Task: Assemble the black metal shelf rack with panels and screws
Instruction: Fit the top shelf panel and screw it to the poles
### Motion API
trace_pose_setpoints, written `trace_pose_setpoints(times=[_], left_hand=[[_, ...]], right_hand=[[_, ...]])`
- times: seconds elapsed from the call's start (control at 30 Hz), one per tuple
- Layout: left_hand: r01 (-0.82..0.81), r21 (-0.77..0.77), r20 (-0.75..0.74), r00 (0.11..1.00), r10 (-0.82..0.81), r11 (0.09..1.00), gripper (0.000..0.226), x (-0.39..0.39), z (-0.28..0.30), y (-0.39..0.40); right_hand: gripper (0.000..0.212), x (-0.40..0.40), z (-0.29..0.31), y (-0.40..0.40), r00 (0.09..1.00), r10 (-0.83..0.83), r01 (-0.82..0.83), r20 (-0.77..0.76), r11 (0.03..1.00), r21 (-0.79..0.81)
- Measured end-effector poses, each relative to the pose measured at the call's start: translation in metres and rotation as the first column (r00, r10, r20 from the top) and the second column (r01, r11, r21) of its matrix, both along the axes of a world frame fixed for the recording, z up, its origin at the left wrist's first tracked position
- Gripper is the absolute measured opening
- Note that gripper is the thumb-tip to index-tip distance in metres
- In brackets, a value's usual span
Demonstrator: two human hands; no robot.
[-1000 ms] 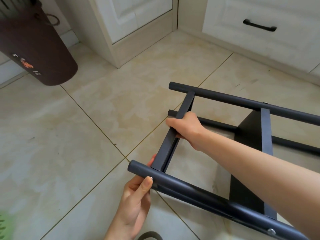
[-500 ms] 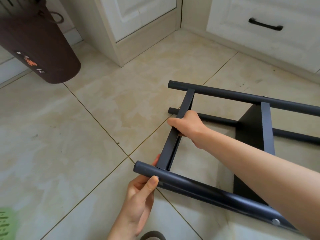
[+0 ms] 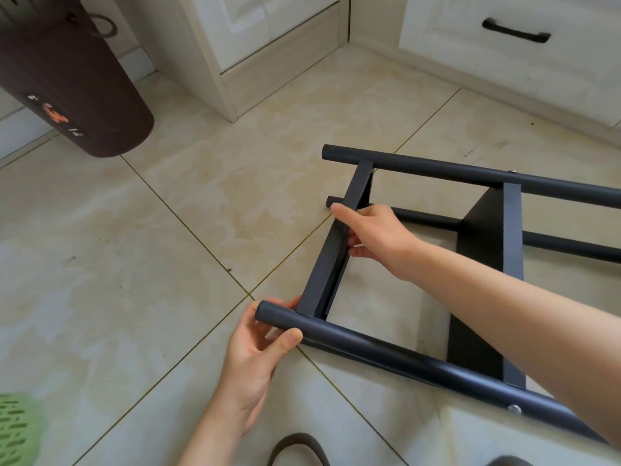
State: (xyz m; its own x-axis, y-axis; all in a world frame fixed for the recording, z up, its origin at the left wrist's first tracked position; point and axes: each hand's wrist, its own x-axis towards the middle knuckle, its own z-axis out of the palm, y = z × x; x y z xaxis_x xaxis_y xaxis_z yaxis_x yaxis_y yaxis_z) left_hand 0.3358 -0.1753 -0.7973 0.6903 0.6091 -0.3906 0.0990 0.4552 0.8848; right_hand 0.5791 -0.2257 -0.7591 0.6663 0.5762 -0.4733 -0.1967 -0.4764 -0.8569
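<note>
The black metal shelf rack [image 3: 437, 169] lies on its side on the tiled floor, its round posts running from the middle to the right. A narrow end panel [image 3: 322, 270] spans between the far post and the near post [image 3: 386, 351]. My right hand [image 3: 373, 237] pinches this end panel near its middle, thumb on the outer face and fingers behind it. My left hand [image 3: 258, 351] grips the free end of the near post, with the thumb over the tube. A wider black panel [image 3: 484, 264] stands further right. Silver screw heads [image 3: 514, 408] show on the posts.
A dark brown bin [image 3: 74, 82] stands at the upper left. White cabinets [image 3: 268, 25] and a drawer with a black handle [image 3: 515, 31] line the back. A green perforated object [image 3: 16, 432] sits at the bottom left, and a brown strap [image 3: 295, 445] at the bottom edge.
My right hand has loosened from a full grip on the end panel to a pinch with fingers spread. The left hand has shifted slightly round the post end.
</note>
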Motion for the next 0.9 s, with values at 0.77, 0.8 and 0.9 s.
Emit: trace_pose_setpoints(times=[0.77, 0.8, 0.9], left_hand=[[0.897, 0.399, -0.849, 0.282, -0.447, -0.192, 0.12, 0.063, 0.082, 0.077], [0.859, 0.404, -0.877, 0.267, -0.398, -0.315, 0.125, 0.072, 0.085, 0.079], [0.704, 0.339, -0.94, 0.238, -0.243, -0.624, 0.138, 0.099, 0.088, 0.08]], right_hand=[[0.032, 0.07, 0.031, -0.017, 0.596, 0.242, -0.05, 0.766, 0.963, -0.265], [0.032, 0.076, 0.03, -0.017, 0.543, 0.293, -0.062, 0.787, 0.949, -0.311], [0.029, 0.092, 0.029, -0.019, 0.308, 0.46, -0.102, 0.833, 0.886, -0.452]])
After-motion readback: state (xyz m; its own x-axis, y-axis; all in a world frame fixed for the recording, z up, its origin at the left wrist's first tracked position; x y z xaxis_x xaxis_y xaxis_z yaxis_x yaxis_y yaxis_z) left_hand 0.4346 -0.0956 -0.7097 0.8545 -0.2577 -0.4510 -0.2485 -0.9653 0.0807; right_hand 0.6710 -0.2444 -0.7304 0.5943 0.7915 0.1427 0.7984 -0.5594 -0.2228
